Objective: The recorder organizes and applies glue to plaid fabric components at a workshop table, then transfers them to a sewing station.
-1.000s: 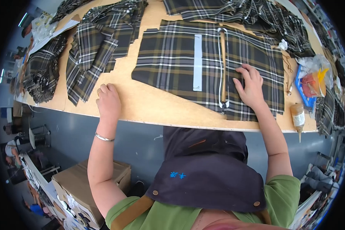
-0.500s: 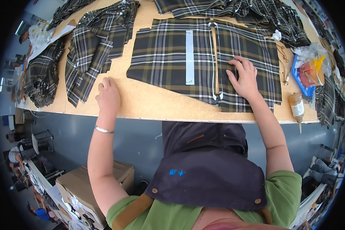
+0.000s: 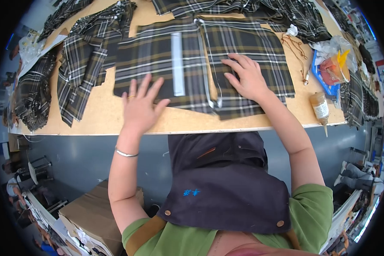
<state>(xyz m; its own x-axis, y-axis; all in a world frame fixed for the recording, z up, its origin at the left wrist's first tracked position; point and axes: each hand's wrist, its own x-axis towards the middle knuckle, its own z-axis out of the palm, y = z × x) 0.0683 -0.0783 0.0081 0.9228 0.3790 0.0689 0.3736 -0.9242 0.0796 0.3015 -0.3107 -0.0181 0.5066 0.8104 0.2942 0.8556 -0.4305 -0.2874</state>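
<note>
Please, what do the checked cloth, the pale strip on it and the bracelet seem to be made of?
Checked cloth: probably woven fabric, matt, with crossing bands and no shine. Pale strip: smooth and straight-edged; perhaps paper or plastic, I cannot tell which. Bracelet: likely polished metal, silvery with bright highlights.

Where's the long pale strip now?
In the head view, the long pale strip lies slightly left of centre on the plaid cloth, between the left hand and the right hand, nearer the left.
</note>
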